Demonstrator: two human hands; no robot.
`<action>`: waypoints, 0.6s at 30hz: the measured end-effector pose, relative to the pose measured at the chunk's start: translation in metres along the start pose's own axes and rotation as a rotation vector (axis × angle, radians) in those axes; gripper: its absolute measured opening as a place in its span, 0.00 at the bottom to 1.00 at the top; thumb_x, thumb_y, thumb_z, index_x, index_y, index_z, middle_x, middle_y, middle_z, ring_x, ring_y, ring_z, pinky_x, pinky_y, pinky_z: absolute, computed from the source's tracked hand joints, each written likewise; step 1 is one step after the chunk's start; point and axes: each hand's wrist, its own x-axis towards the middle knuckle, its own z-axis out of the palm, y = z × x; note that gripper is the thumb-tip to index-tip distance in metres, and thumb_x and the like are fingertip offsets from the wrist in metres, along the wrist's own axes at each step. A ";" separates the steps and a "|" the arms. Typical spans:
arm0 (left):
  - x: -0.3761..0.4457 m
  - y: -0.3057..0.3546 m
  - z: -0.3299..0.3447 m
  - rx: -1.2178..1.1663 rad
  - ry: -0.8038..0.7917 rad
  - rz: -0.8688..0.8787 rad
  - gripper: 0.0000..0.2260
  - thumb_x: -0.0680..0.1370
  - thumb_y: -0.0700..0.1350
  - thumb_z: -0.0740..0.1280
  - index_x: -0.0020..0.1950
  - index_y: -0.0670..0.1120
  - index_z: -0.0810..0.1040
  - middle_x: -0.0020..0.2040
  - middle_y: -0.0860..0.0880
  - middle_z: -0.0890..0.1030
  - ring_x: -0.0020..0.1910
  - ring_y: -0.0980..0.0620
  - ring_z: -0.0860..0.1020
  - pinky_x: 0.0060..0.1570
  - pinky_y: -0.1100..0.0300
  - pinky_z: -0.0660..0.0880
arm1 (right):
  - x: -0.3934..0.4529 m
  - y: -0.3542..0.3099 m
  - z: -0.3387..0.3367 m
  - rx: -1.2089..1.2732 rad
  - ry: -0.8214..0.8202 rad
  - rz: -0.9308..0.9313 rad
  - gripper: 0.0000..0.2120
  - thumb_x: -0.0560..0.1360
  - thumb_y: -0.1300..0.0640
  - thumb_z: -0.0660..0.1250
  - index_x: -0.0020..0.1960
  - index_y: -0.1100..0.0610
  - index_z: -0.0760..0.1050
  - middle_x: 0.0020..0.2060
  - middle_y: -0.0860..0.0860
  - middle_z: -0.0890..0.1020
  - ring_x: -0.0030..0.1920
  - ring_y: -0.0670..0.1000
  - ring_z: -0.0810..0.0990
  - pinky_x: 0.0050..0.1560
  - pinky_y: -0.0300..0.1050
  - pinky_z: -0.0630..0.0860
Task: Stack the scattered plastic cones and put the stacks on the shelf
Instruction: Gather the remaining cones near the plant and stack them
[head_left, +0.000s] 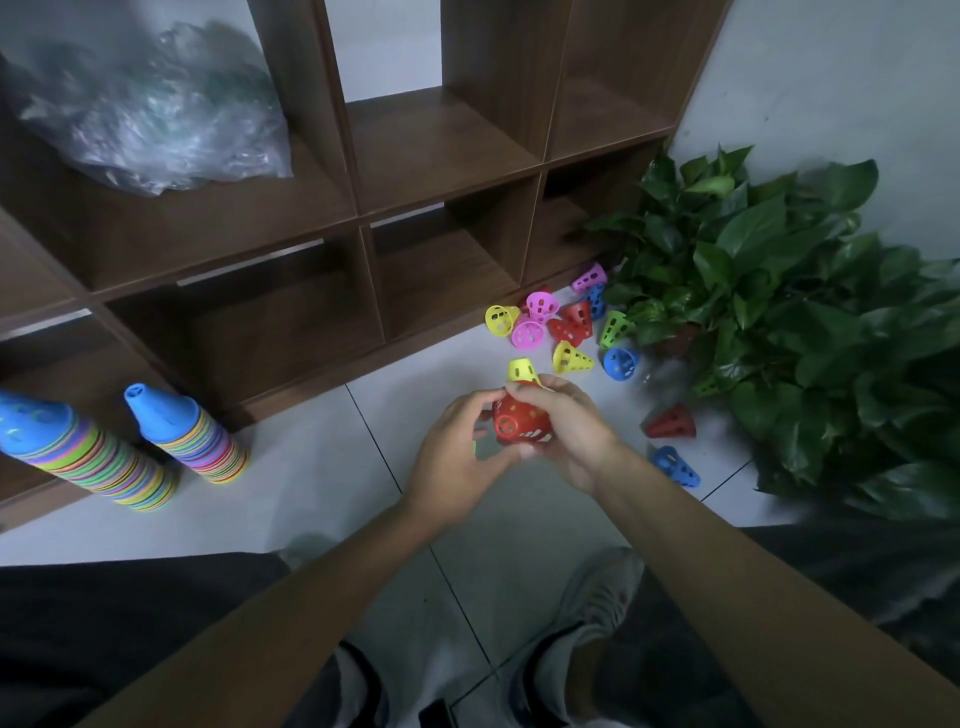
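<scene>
Head view. Both hands meet over the tiled floor (291, 499) and hold one red cone (522, 423). Left hand (457, 447) grips the cone from the left, fingers curled around its side. Right hand (563, 421) grips it from above and from the right, fingers wrapped over the narrow end. A yellow cone (521, 370) stands just behind the right fingers; whether it touches them cannot be told.

Loose cones lie on the floor beyond the hands, between the shelf (363, 218) and a leafy plant (779, 291):
- a yellow cone on its side (570, 358);
- a blue cone (620, 363), open end toward the camera;
- two pink cones (528, 333), touching each other;
- another yellow one (501, 318) beside the pink pair;
- red cones (569, 328) in the middle of the cluster;
- a green cone (613, 327) at the plant's edge;
- a purple cone (589, 278) nearest the shelf base.

To the right of the hands, a second red cone (670, 422) and a blue cone (675, 465) lie apart from the cluster.

Two tall stacks of mixed colours stand at the left against the shelf front, each topped in blue: the nearer stack (78, 452) and the farther stack (192, 441).

A clear plastic bag (150, 109) fills an upper left shelf compartment.
</scene>
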 end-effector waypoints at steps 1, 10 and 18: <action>0.000 0.000 0.000 0.018 0.015 0.004 0.26 0.73 0.54 0.77 0.68 0.51 0.75 0.62 0.56 0.78 0.60 0.58 0.78 0.59 0.58 0.77 | -0.001 0.000 0.000 0.001 -0.024 0.009 0.37 0.66 0.49 0.80 0.69 0.60 0.70 0.59 0.63 0.81 0.48 0.56 0.86 0.38 0.48 0.82; -0.001 -0.006 -0.008 0.076 0.038 0.000 0.19 0.81 0.56 0.66 0.69 0.52 0.74 0.60 0.56 0.81 0.59 0.59 0.79 0.57 0.59 0.77 | -0.001 0.002 -0.005 -0.010 0.020 0.032 0.18 0.78 0.50 0.71 0.62 0.61 0.77 0.57 0.59 0.81 0.57 0.57 0.83 0.46 0.52 0.84; 0.001 -0.011 -0.020 0.027 0.060 -0.007 0.17 0.81 0.58 0.64 0.66 0.53 0.75 0.58 0.55 0.81 0.58 0.56 0.79 0.56 0.52 0.79 | 0.005 0.005 -0.005 -0.096 0.095 0.028 0.21 0.75 0.44 0.73 0.61 0.57 0.80 0.50 0.53 0.85 0.48 0.51 0.83 0.34 0.40 0.78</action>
